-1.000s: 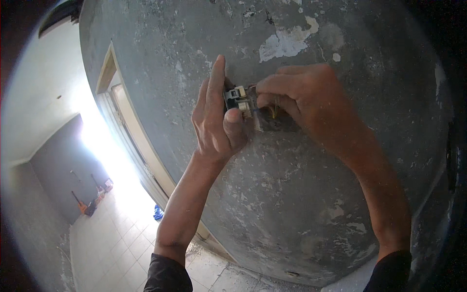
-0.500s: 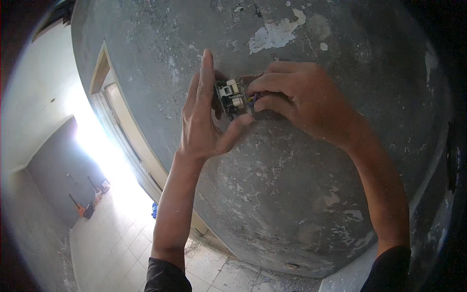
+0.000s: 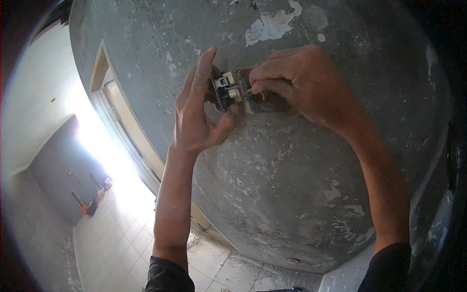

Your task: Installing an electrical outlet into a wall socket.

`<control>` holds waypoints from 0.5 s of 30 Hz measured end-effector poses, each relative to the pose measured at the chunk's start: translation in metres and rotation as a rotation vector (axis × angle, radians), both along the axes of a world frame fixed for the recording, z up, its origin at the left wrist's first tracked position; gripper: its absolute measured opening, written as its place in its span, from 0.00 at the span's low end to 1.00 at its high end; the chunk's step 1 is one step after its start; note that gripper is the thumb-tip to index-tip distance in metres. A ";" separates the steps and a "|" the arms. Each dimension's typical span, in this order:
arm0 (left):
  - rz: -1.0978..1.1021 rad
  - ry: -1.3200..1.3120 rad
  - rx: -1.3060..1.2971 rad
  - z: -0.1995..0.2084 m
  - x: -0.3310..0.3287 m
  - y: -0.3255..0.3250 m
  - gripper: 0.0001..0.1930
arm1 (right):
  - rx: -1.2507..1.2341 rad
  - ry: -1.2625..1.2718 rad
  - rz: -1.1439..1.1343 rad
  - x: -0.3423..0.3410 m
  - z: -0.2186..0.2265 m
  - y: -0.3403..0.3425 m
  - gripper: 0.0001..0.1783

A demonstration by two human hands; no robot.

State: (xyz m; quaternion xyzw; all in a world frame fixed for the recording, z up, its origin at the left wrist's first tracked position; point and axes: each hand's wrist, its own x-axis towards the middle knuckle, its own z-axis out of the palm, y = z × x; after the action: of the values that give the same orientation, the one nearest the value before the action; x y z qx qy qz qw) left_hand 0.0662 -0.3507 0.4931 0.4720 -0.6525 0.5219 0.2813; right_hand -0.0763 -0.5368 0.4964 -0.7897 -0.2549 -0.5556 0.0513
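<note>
My left hand grips an electrical wall fitting by its edges, with the thumb below and the fingers along its far left side. The fitting's back faces me, showing cream and dark blocks on a frame; whether it is a switch or a socket I cannot tell. Thin blue and yellow wires run between the fitting and a dark recess in the wall. My right hand pinches the wires with thumb and forefinger just right of the fitting. Its other fingers are curled and partly hidden.
A grey wall with peeling white patches fills most of the view. To the left are a door frame and bright light. Pale floor tiles lie below, with an orange-and-black tool against the far wall.
My right hand has shifted slightly up and now covers less of the wires and recess. The left hand and fitting have moved a little left.
</note>
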 end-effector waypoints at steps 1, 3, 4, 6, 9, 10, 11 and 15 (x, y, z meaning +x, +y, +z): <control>0.002 -0.020 -0.013 0.000 -0.001 -0.001 0.44 | -0.012 -0.028 -0.002 0.001 0.000 -0.001 0.09; 0.007 -0.035 -0.024 0.001 -0.002 -0.002 0.44 | -0.019 -0.041 -0.008 0.002 0.000 -0.002 0.08; -0.004 -0.035 -0.019 0.002 -0.003 -0.001 0.44 | -0.028 -0.058 -0.020 0.002 0.000 -0.003 0.08; -0.012 -0.027 -0.013 0.002 -0.001 0.000 0.43 | -0.044 -0.089 -0.034 0.004 0.000 -0.004 0.08; 0.021 -0.037 -0.020 0.001 0.003 0.000 0.44 | -0.009 -0.059 -0.049 0.003 0.001 0.001 0.08; 0.006 -0.017 -0.021 0.002 0.004 -0.001 0.45 | 0.043 0.000 -0.048 -0.001 0.003 0.004 0.09; -0.008 0.001 -0.023 0.002 0.003 -0.001 0.46 | 0.037 -0.004 -0.044 -0.003 0.003 0.005 0.09; -0.091 0.089 -0.019 -0.010 0.001 -0.002 0.49 | 0.027 -0.053 -0.071 -0.005 -0.004 0.005 0.10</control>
State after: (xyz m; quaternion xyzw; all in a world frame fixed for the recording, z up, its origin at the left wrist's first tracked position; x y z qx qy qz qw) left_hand 0.0675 -0.3525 0.4828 0.4621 -0.6550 0.4932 0.3379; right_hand -0.0810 -0.5318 0.4925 -0.7826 -0.2206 -0.5811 0.0353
